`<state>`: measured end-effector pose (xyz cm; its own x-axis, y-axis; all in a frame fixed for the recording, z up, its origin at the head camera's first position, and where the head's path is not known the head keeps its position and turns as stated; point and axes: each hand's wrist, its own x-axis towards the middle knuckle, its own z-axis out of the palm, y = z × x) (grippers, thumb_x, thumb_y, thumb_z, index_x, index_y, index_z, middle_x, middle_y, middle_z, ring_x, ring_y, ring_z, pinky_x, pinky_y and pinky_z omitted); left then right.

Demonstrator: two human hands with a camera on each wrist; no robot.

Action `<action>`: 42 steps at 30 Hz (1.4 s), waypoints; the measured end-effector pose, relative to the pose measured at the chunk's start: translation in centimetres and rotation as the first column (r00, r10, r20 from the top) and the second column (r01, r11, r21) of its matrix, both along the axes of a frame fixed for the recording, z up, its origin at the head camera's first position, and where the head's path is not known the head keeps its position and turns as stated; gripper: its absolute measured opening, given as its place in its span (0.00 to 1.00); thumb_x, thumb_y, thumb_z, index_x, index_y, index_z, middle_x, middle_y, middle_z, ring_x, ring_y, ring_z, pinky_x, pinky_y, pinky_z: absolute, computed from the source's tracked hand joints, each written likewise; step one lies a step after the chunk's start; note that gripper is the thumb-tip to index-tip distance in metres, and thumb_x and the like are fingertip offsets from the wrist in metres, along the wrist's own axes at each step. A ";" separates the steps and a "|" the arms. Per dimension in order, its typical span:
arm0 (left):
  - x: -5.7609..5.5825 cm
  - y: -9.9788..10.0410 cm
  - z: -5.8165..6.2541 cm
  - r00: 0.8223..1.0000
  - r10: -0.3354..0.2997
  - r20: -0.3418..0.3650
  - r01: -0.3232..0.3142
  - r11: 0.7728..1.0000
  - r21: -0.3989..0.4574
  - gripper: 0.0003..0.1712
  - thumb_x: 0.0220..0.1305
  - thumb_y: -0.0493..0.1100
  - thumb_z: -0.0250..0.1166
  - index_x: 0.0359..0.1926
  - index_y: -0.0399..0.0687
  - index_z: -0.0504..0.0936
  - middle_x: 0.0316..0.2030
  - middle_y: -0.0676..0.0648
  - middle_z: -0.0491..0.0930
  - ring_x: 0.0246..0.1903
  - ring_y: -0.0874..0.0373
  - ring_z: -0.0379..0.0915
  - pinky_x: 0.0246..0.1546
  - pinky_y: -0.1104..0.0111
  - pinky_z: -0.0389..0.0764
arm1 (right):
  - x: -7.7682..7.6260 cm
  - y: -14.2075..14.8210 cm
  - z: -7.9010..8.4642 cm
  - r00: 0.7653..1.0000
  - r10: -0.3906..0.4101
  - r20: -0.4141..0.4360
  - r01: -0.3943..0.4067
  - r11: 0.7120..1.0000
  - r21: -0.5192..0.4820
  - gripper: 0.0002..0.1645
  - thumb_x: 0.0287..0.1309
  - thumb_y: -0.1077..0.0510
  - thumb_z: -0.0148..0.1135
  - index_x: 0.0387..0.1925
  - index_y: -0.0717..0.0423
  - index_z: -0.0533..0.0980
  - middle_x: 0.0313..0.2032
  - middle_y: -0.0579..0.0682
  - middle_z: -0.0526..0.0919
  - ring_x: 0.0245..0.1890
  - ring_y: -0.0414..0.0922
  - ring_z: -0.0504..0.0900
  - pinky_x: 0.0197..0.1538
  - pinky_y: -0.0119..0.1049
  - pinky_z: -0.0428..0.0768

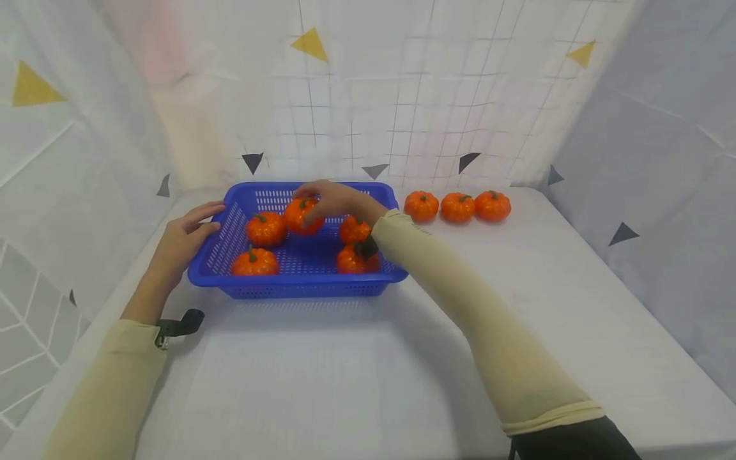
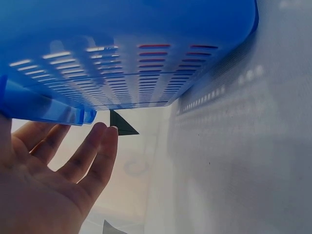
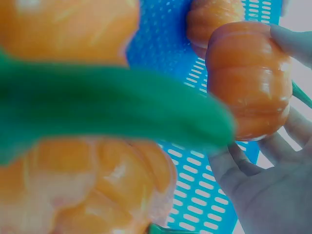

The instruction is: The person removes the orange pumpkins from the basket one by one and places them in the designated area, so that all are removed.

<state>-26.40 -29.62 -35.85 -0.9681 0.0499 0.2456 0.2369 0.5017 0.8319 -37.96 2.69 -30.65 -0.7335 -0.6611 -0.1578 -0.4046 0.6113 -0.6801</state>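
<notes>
A blue plastic basket (image 1: 299, 281) with slotted walls holds several small orange pumpkins, including one at the back left (image 1: 264, 230) and one at the front left (image 1: 255, 263). Over the basket's back part, my right hand (image 1: 333, 197) grips another pumpkin (image 1: 298, 217) between thumb and fingers. The right wrist view shows this pumpkin (image 3: 248, 78) on its side, its green stem towards the palm. My left hand (image 1: 179, 241) is at the basket's left rim, fingertips right at the edge. Seen from the left wrist, its fingers (image 2: 100, 161) are extended and loosely bent beneath the rim.
Three more pumpkins, left (image 1: 421, 206), middle (image 1: 457, 208) and right (image 1: 492, 206), stand in a row on the white table (image 1: 287, 383), right of the basket. Pale fabric walls (image 1: 368, 83) with dark and yellow triangles enclose the back and sides.
</notes>
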 end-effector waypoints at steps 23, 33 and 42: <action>0.4 -0.4 -0.2 0.999 0.017 0.028 -0.017 1.000 0.005 0.28 0.81 0.50 0.57 0.75 0.47 0.71 0.76 0.45 0.64 0.74 0.41 0.59 0.71 0.46 0.64 | 0.0 1.8 2.5 0.999 -0.014 -0.031 0.010 0.992 -0.128 0.38 0.59 0.46 0.73 0.70 0.48 0.74 0.63 0.49 0.76 0.60 0.47 0.74 0.59 0.41 0.79; 0.1 -0.3 -0.1 1.000 0.015 0.011 -0.015 1.000 -0.015 0.28 0.82 0.47 0.55 0.76 0.43 0.69 0.76 0.41 0.63 0.74 0.37 0.57 0.70 0.42 0.63 | 0.4 3.2 3.3 0.998 -0.043 -0.054 0.035 0.989 -0.141 0.40 0.57 0.42 0.73 0.70 0.44 0.74 0.64 0.46 0.76 0.65 0.47 0.69 0.64 0.47 0.75; 0.1 -0.3 0.0 1.000 0.015 0.016 -0.015 1.000 -0.016 0.28 0.82 0.47 0.55 0.76 0.43 0.69 0.77 0.41 0.62 0.74 0.37 0.57 0.70 0.42 0.63 | 0.7 4.7 3.8 0.997 -0.043 -0.068 0.031 0.984 -0.176 0.40 0.57 0.40 0.73 0.69 0.44 0.75 0.60 0.44 0.79 0.62 0.45 0.71 0.66 0.49 0.72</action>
<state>-26.31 -29.93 -35.80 -0.9726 0.0393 0.2293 0.2160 0.5182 0.8275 -37.28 7.34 -26.87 -0.7632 -0.6460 0.0118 -0.4355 0.5009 -0.7480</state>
